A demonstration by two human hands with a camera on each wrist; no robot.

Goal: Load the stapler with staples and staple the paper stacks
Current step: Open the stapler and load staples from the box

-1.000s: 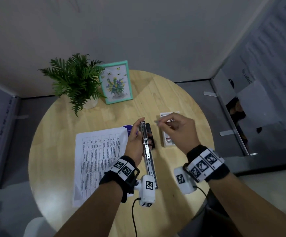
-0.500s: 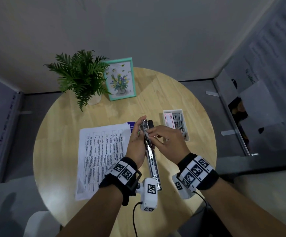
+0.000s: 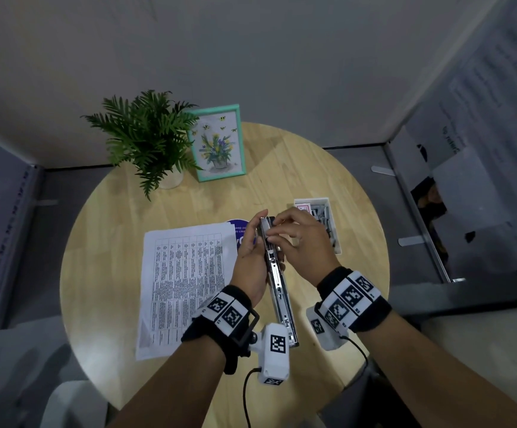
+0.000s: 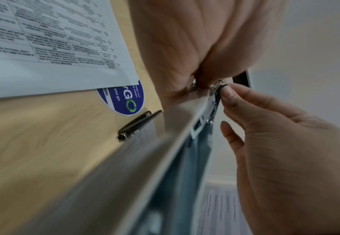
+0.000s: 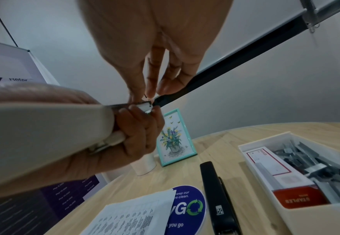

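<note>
My left hand (image 3: 252,242) grips the opened stapler (image 3: 277,279) above the table, its long metal rail pointing toward me and its black arm (image 5: 225,71) swung up. At the rail's far end my right hand (image 3: 274,231) pinches a small piece, seemingly staples (image 5: 146,96); it is too small to be sure. One fingertip (image 4: 225,90) touches the rail's front end. The printed paper stack (image 3: 186,282) lies left of my hands. Just right of them sits the white box of staples (image 3: 334,223).
A potted fern (image 3: 149,143) and a teal picture frame (image 3: 218,143) stand at the back of the round wooden table (image 3: 112,242). A purple round sticker (image 5: 187,208) and a black pen-like object (image 5: 217,195) lie under my hands. Walls and panels close in on both sides.
My right hand left the staple box and came left to the front end of the stapler's rail, still pinching. The left hand kept holding the stapler.
</note>
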